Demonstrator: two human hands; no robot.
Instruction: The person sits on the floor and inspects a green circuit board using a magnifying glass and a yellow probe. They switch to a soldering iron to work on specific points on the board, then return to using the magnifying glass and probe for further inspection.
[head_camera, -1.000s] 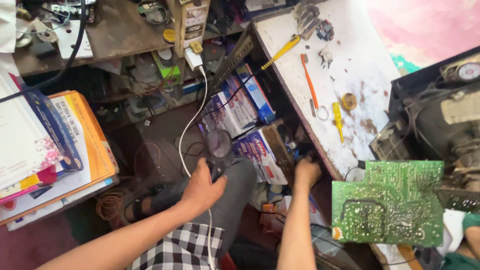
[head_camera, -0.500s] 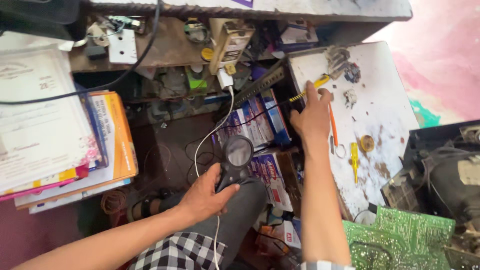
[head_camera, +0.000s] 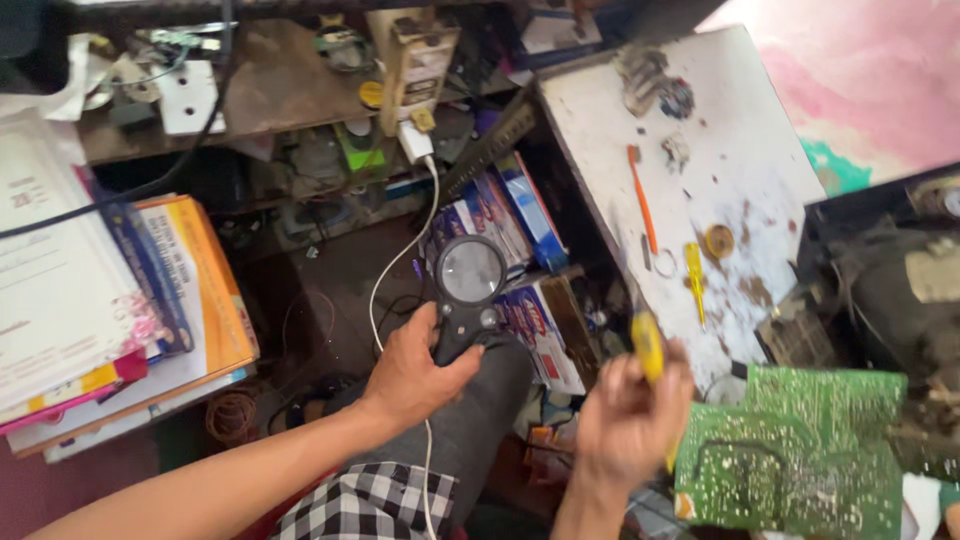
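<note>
My left hand grips the black handle of a round magnifying glass, which rests over my knee with a white cable running past it. Blurred by motion, my right hand is closed on a yellow-handled screwdriver, held just left of a green circuit board at the lower right. On the white worktop lie an orange-handled tool and a small yellow screwdriver.
Stacked books and papers fill the left. A cluttered wooden shelf runs along the top. Boxes stand under the worktop's edge. A dark machine casing sits at the right, and a wire coil lies on the floor.
My right hand has come back from the worktop's edge, now holding the yellow-handled screwdriver near the circuit board. The left hand keeps the magnifying glass in about the same place.
</note>
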